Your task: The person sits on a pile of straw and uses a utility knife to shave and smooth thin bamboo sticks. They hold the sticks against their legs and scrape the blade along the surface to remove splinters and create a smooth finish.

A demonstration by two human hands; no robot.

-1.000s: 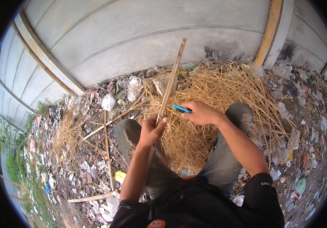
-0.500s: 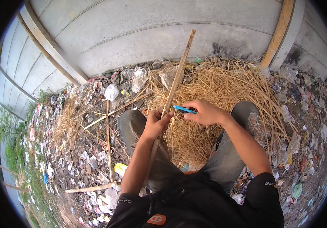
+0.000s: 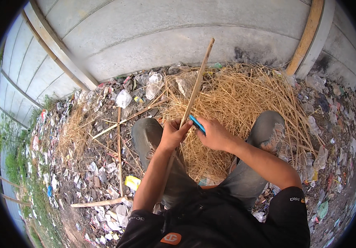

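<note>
A long, thin wooden strip [image 3: 198,82] slants upward between my knees, its far end in front of the wall. My left hand [image 3: 174,134] is wrapped round it, and its lower part runs down behind that hand and forearm. In my right hand [image 3: 214,134] is a blue utility knife [image 3: 196,122], its front end right beside the strip just above my left fingers. The knife's blade is too small to make out. Beneath both hands lies a heap of dry straw-like shavings [image 3: 235,103].
A grey concrete wall [image 3: 178,41] with upright posts [image 3: 306,39] stands ahead. Litter and plastic scraps cover the ground on both sides. Loose sticks [image 3: 119,153] and a pale stick [image 3: 99,204] lie to my left, near a yellow packet [image 3: 132,182].
My right hand and the knife have come slightly lower and closer to my left hand, and the knife has turned more upright. The strip's upper end has dipped a little to the right.
</note>
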